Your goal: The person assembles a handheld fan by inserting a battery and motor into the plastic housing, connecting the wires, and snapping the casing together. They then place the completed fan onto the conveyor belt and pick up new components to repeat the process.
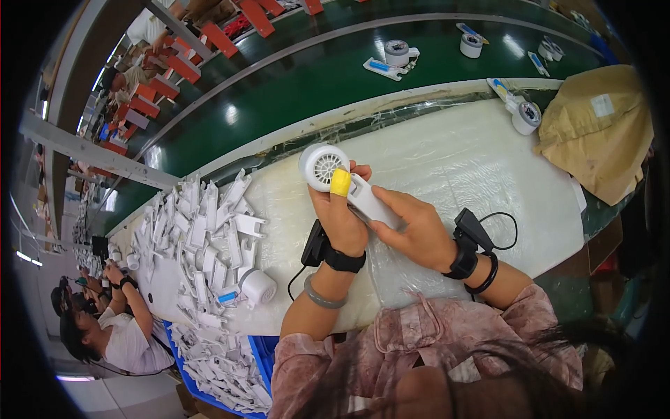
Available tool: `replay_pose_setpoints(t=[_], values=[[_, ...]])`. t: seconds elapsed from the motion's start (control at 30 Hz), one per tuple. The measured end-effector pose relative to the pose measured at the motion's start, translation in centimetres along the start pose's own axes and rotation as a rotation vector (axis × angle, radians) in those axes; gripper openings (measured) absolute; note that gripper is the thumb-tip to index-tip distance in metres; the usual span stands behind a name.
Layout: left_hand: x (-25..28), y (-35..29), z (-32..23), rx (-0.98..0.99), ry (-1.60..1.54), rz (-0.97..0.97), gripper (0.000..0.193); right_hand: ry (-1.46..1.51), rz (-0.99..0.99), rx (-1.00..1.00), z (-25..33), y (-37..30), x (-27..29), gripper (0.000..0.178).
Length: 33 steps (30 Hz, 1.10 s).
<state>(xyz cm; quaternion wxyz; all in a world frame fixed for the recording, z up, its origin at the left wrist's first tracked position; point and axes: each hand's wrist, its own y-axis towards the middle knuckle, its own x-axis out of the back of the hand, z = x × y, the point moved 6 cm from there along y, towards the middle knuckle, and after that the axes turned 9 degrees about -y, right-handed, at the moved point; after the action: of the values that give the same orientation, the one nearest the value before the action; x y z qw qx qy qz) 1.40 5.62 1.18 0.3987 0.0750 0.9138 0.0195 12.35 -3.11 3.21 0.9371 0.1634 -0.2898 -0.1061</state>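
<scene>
My left hand (343, 227) is closed around a white round fan head (326, 165) with a slotted grille, its thumb wrapped in yellow at the tip. Between my two hands slants a white plastic handle shell (374, 204), its upper end against the fan head. The fingers of my right hand (422, 229) pinch this shell at its lower end. Whether shell and fan head are joined is hidden by the left thumb. Both hands are above the plastic-covered worktable (481, 174).
Many white handle shells (202, 230) are heaped at left, beside another white fan head (257, 286). Below them stands a blue bin (262, 363) full of white parts. A green conveyor (300, 91) carries fan assemblies (396, 54). Brown paper (593, 133) lies right. A co-worker (118, 335) sits left.
</scene>
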Motion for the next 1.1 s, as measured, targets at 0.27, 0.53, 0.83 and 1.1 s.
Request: replay_pose_setpoints(t=[0.27,0.53,0.83,1.1], values=[[-1.2,-0.1,-0.2,0.064,0.063,0.02,0.043,-0.067,0.012,-0.006,0.0,-0.1,-0.1,0.057],[-1.3,-0.4,-0.3,0.055,0.236,0.138,0.057,-0.027,0.083,-0.026,-0.8,0.1,0.3,0.058],[-1.8,-0.1,-1.5,0.047,0.207,0.167,0.058,0.935,0.649,-0.634,-3.4,-0.6,-1.9,0.041],[-2.9,0.4,-1.3,0.091,0.095,0.207,0.048,0.792,0.482,-0.552,-2.8,-0.4,-1.1,0.036]])
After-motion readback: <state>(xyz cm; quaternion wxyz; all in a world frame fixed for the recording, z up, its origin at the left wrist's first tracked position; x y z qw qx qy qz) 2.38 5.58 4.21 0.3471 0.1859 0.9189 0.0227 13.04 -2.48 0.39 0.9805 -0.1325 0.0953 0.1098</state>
